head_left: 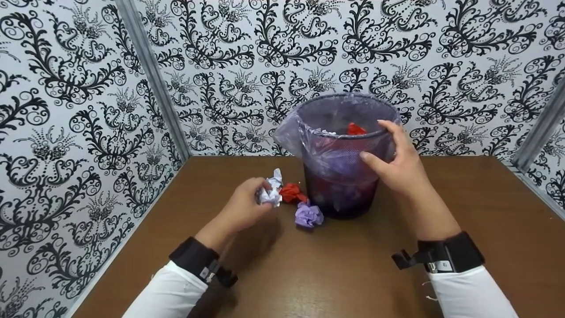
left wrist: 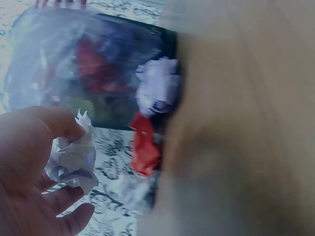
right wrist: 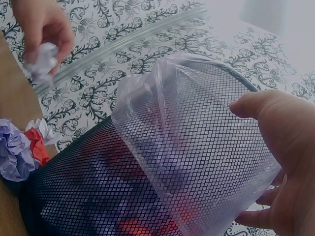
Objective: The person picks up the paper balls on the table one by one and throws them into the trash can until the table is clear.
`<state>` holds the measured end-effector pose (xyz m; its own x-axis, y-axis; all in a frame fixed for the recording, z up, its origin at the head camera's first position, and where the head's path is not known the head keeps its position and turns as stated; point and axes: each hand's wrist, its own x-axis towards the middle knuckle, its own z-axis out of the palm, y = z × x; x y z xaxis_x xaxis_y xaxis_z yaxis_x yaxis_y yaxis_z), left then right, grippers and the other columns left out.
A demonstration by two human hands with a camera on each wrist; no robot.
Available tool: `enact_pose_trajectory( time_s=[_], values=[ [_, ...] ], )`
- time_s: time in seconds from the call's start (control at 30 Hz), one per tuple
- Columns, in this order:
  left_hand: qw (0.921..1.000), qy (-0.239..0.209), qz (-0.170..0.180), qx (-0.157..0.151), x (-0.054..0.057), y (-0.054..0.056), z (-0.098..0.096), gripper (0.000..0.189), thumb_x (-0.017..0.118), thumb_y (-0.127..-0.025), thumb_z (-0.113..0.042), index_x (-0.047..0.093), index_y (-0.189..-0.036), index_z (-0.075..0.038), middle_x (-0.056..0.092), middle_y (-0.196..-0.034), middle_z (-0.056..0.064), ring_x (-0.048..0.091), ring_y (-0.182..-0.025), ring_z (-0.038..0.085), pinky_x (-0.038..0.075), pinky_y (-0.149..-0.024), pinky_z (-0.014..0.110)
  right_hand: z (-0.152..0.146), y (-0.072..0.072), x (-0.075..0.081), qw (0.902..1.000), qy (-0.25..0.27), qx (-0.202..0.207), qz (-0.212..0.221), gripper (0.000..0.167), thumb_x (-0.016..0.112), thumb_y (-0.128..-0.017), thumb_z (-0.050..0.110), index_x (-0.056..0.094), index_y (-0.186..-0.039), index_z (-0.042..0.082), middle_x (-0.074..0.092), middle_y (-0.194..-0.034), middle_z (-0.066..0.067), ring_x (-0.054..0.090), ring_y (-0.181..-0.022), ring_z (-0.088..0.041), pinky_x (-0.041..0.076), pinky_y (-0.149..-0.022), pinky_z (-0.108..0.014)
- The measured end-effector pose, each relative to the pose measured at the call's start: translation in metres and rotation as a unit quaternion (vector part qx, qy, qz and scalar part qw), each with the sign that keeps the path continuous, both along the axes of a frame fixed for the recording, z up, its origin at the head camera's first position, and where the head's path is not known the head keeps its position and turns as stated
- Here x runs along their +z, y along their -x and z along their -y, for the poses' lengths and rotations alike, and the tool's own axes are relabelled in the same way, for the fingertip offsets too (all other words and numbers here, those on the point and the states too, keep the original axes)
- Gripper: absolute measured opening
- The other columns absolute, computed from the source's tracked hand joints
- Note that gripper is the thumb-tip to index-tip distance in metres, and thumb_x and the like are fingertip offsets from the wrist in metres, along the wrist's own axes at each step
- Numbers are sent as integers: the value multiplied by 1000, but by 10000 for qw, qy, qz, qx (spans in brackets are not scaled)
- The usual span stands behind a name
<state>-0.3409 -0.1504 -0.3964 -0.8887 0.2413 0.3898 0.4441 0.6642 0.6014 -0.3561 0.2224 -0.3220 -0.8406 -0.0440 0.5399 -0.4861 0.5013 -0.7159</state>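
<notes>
My left hand (head_left: 247, 203) holds a crumpled white paper ball (left wrist: 74, 160) between thumb and fingers, just above the table. To the right of that hand, a red paper ball (head_left: 292, 193) and a lilac paper ball (head_left: 309, 215) lie beside a mesh wastebasket (head_left: 348, 194). Another white paper ball (left wrist: 133, 191) sits past the red one in the left wrist view. A translucent plastic liner (head_left: 320, 154) folds over the basket's rim. My right hand (head_left: 401, 163) grips the basket's upper right side, its thumb across the front. Crumpled paper shows inside through the mesh.
The brown wooden table (head_left: 309, 278) carries everything. Behind and to the left stand panels (head_left: 229, 88) with a black and white scroll pattern, joined by a grey metal post (head_left: 154, 79). Loose liner bulges out at the basket's left.
</notes>
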Motion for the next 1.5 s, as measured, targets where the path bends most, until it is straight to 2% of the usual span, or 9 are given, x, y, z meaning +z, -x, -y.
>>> enact_pose_trajectory(
  time_s=[0.27,0.5,0.67,0.8,0.9,1.03,1.13,1.3,1.5],
  values=[
    [9991,-324,-248,-67,44,-7,1,32,76,-79,-2,64,-107,-10,63,-109,6,62,-93,20,61,-79,31,1,1,0,10000,-21,27,31,81,83,-86,36,40,-154,27,39,-160,-10,42,-144,-39,32,-118,-70],
    [9979,-527,-373,-23,87,-11,1,31,77,-84,-8,64,-112,-11,61,-103,5,61,-86,20,60,-70,29,1,0,1,10000,-21,35,-3,80,83,-86,34,40,-154,28,40,-158,-11,41,-143,-38,32,-117,-69],
    [9968,-646,-470,47,118,-13,-8,31,75,-87,-11,63,-115,-11,60,-107,5,60,-92,20,60,-74,30,1,-1,1,9999,-48,75,-109,80,83,-86,31,40,-154,23,42,-155,-14,41,-142,-37,31,-118,-68],
    [9942,-870,-631,83,137,-7,-16,31,75,-87,-11,63,-115,-11,60,-108,5,59,-94,20,60,-74,30,1,-1,0,9999,-63,35,-71,81,83,-86,32,40,-154,23,41,-157,-15,41,-143,-40,30,-118,-70],
    [9916,-1160,-560,124,148,-3,-25,32,75,-87,-10,62,-116,-13,61,-110,4,61,-94,21,61,-72,30,1,-1,0,10000,-55,3,-48,81,83,-85,34,41,-153,24,41,-157,-14,41,-143,-39,31,-118,-70],
    [9878,-1499,-414,106,161,-1,-40,33,74,-89,-10,61,-119,-16,62,-117,4,65,-100,20,63,-76,27,1,0,0,10000,-23,4,-31,81,83,-85,34,41,-153,24,42,-156,-13,42,-143,-39,31,-117,-70],
    [9849,-1678,-415,-49,169,2,-54,32,73,-91,-10,60,-120,-15,63,-122,5,66,-105,17,63,-81,24,0,0,0,10000,-31,-9,-33,81,83,-85,35,41,-153,25,41,-157,-13,42,-143,-39,31,-118,-70],
    [9828,-1684,-690,-305,179,7,-75,30,73,-93,-11,60,-120,-11,59,-125,7,64,-108,15,60,-86,21,0,1,0,10000,-43,-50,-34,81,84,-85,35,41,-153,24,42,-157,-12,42,-143,-39,31,-118,-70],
    [9836,-1599,-745,-383,185,13,-98,30,73,-92,-9,61,-119,-11,61,-118,5,63,-103,15,59,-84,20,0,0,1,9999,-11,4,-107,80,83,-85,32,42,-153,22,41,-157,-12,42,-143,-38,31,-118,-69]
  ],
)
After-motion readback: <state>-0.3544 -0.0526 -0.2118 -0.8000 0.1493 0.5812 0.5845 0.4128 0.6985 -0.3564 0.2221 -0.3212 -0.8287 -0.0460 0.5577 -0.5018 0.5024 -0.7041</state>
